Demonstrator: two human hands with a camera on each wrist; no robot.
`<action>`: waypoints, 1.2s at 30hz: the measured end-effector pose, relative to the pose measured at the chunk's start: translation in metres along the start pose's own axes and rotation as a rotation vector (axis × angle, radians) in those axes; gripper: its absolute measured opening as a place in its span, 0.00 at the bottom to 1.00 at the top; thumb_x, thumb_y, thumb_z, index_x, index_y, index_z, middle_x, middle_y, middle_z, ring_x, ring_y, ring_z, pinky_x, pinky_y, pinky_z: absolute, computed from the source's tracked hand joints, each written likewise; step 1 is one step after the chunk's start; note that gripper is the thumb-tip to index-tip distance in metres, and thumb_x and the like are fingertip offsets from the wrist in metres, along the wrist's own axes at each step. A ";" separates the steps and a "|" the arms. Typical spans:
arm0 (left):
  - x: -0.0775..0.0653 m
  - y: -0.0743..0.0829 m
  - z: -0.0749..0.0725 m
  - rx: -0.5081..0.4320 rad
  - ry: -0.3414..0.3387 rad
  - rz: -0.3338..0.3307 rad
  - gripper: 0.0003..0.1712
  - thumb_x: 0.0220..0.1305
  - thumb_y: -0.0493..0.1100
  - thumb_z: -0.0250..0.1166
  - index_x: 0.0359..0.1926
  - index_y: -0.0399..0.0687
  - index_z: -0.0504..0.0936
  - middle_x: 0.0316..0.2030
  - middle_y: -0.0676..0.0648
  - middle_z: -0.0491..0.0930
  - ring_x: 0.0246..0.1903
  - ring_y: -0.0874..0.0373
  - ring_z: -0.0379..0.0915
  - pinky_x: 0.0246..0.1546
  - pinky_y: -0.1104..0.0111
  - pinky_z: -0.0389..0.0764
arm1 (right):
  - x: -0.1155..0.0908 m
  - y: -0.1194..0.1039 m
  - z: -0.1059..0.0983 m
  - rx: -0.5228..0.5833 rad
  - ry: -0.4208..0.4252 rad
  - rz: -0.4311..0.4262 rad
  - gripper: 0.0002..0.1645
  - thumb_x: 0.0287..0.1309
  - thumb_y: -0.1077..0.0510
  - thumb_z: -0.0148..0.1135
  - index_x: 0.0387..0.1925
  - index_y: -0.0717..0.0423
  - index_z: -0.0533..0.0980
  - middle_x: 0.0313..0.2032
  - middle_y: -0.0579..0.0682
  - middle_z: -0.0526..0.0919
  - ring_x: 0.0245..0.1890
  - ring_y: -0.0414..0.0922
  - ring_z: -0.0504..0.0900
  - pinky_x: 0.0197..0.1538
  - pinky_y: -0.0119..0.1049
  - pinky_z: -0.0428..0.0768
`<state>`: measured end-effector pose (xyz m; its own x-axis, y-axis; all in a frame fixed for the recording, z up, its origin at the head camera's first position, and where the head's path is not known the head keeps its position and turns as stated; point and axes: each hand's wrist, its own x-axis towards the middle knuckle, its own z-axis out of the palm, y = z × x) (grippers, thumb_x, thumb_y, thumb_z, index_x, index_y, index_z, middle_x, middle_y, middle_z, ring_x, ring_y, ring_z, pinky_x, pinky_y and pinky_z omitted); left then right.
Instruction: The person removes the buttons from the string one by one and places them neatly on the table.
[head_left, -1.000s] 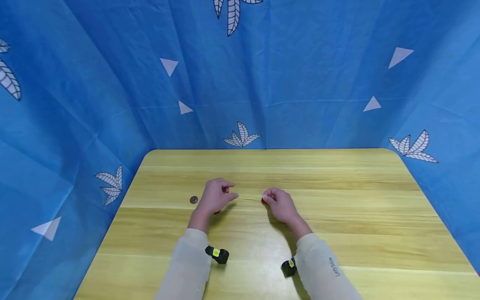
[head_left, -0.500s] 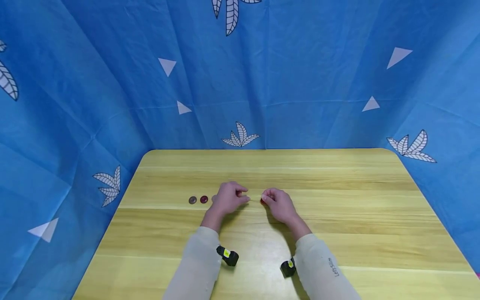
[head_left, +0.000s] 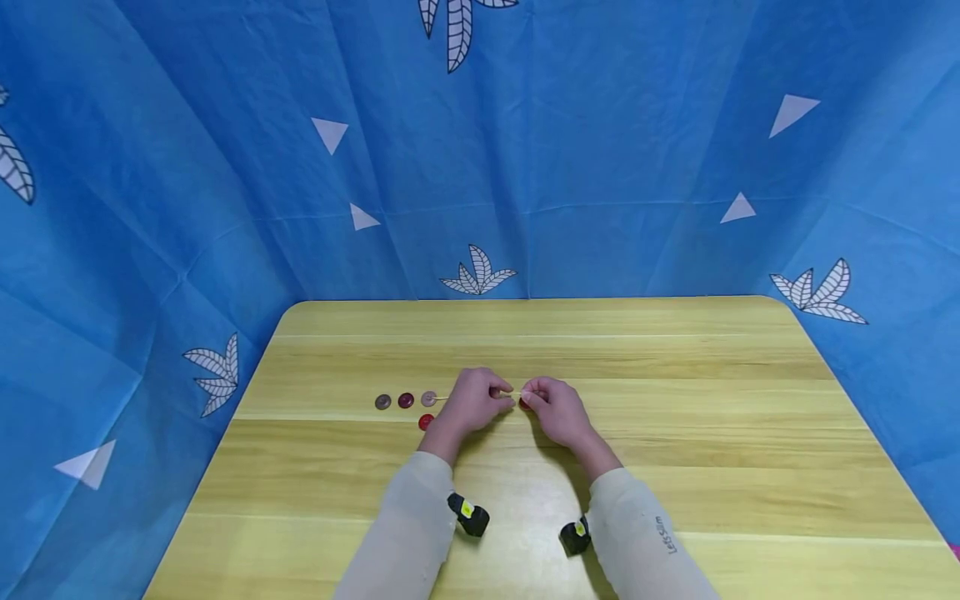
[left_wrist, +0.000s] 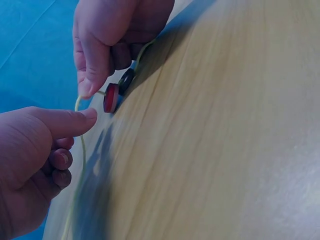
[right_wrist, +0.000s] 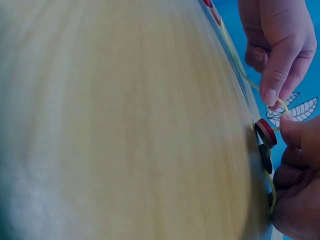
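My right hand (head_left: pixel 557 408) pinches a thin yellow string (right_wrist: pixel 242 70) between thumb and forefinger. A red button (left_wrist: pixel 111 98) and a dark button (left_wrist: pixel 126 81) hang threaded on it right below those fingertips, close over the table. My left hand (head_left: pixel 476 402) is just left of the right one, its thumb and forefinger apart around the string in the head view. In the left wrist view the string passes behind the left thumb and trails down, while the other left fingers are curled. More string runs left from under that hand.
Left of my left hand, a grey-brown button (head_left: pixel 383 402), a dark red button (head_left: pixel 406 400) and a pinkish button (head_left: pixel 428 398) lie in a row on the wooden table (head_left: pixel 712 433). A bright red button (head_left: pixel 427 422) lies just nearer. A blue curtain (head_left: pixel 637 150) hangs behind.
My left hand has moved right along the string toward the right hand, uncovering buttons on the table at left. My right hand stays in place, pinching the string.
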<state>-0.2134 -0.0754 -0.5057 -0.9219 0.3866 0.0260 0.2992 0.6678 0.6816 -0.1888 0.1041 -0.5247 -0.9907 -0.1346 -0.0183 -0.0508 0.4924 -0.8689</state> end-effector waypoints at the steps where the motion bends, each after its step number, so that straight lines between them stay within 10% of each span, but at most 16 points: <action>1: 0.000 0.000 0.001 0.003 0.001 0.001 0.07 0.60 0.40 0.74 0.40 0.45 0.91 0.21 0.53 0.73 0.24 0.61 0.67 0.32 0.67 0.72 | 0.000 0.000 0.000 0.000 0.001 -0.001 0.08 0.70 0.62 0.59 0.32 0.56 0.80 0.30 0.45 0.84 0.34 0.42 0.80 0.47 0.44 0.74; 18: -0.002 0.005 0.002 0.013 0.059 0.039 0.02 0.62 0.37 0.72 0.34 0.46 0.91 0.28 0.55 0.80 0.28 0.62 0.72 0.30 0.69 0.75 | -0.003 -0.002 -0.003 -0.031 0.001 -0.014 0.01 0.61 0.62 0.69 0.34 0.54 0.83 0.29 0.44 0.82 0.31 0.42 0.76 0.41 0.40 0.73; 27: -0.003 0.008 -0.004 -0.005 0.081 0.046 0.03 0.62 0.36 0.72 0.34 0.47 0.91 0.28 0.55 0.79 0.28 0.61 0.73 0.30 0.69 0.76 | -0.005 -0.001 -0.005 -0.046 -0.015 -0.016 0.20 0.49 0.68 0.76 0.46 0.59 0.83 0.42 0.51 0.86 0.45 0.50 0.83 0.51 0.49 0.78; 36: -0.004 0.007 -0.008 -0.007 0.108 0.058 0.03 0.62 0.37 0.72 0.35 0.45 0.91 0.26 0.56 0.76 0.27 0.61 0.72 0.29 0.69 0.76 | -0.002 0.001 -0.003 -0.166 0.028 -0.046 0.16 0.53 0.63 0.75 0.45 0.59 0.83 0.40 0.50 0.85 0.41 0.49 0.80 0.47 0.47 0.77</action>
<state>-0.2098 -0.0771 -0.4952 -0.9244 0.3532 0.1442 0.3516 0.6420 0.6813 -0.1870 0.1073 -0.5239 -0.9899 -0.1373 0.0355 -0.1141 0.6221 -0.7745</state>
